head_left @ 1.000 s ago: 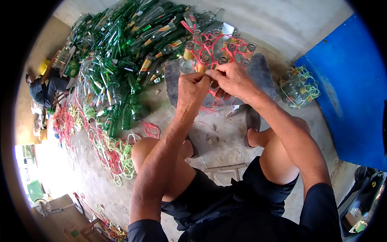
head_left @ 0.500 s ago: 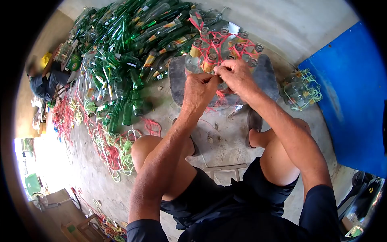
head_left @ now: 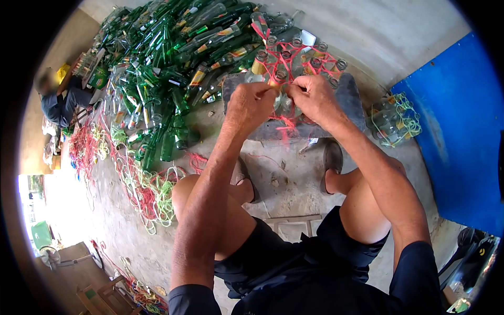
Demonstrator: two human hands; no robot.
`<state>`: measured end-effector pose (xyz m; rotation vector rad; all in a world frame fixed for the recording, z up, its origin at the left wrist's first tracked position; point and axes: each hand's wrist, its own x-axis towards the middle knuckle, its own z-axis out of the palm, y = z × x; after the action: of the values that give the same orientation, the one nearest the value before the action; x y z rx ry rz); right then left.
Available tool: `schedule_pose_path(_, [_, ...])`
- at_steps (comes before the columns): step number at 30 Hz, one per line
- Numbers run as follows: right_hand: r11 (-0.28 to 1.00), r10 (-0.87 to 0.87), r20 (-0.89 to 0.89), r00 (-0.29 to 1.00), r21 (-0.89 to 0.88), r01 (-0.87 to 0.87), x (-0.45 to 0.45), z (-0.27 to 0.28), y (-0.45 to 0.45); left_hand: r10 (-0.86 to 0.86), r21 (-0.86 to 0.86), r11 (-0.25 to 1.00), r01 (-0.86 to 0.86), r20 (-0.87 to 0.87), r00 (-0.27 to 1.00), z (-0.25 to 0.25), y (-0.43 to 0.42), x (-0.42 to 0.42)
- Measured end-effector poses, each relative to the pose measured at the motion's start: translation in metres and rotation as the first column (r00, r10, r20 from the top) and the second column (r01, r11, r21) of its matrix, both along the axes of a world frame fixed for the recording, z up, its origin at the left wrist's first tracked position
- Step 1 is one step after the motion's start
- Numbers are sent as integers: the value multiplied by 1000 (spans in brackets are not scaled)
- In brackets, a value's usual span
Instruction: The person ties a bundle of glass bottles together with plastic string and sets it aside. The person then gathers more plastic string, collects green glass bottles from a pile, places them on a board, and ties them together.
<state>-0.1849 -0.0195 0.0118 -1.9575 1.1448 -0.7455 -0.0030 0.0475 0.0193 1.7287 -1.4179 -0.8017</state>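
Observation:
Several clear glass bottles (head_left: 259, 64) stand upright on a dark, low support (head_left: 347, 100), with pink-red cord (head_left: 299, 48) looped around and between their necks. At the near side of the bottles, my left hand (head_left: 253, 105) is closed in a pinch on the pink cord. Just to its right, my right hand (head_left: 316, 98) also pinches the cord, with a small gap between the two hands. Loose pink cord ends (head_left: 286, 126) hang at the near edge of the support. My hands hide part of the front bottles.
A large heap of green and clear bottles (head_left: 168, 58) fills the upper left. Tangled cords (head_left: 147, 197) lie on the floor. Bottles in green cord (head_left: 394, 119) stand at right beside a blue panel (head_left: 451, 126). Another person (head_left: 60, 102) sits at far left.
My hands have moved apart from each other, the left one leftward. The bottles and surroundings sit slightly further right in view.

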Motion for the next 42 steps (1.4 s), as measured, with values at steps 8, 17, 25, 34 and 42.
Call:
schedule_pose_path(8, [997, 12, -33, 999, -76, -14, 1, 5, -3, -10, -444, 886, 130, 262, 965, 3, -27, -10])
schedule_pose_path(17, [996, 15, -68, 998, -91, -21, 0, 16, -6, -131, -380, 888, 260, 333, 934, -1, -35, -6])
schedule_pose_path(25, [966, 57, 51, 997, 248, -68, -5, 45, -11, -143, -449, 856, 257, 273, 951, -8, -38, -6])
schedule_pose_path(34, [830, 55, 179, 982, 539, -144, -26, 66, -33, -121, -433, 876, 213, 230, 966, -9, -45, -6])
schedule_pose_path(42, [829, 97, 172, 980, 530, -175, -34, 72, -40, -139, -336, 919, 206, 212, 967, 3, -54, -3])
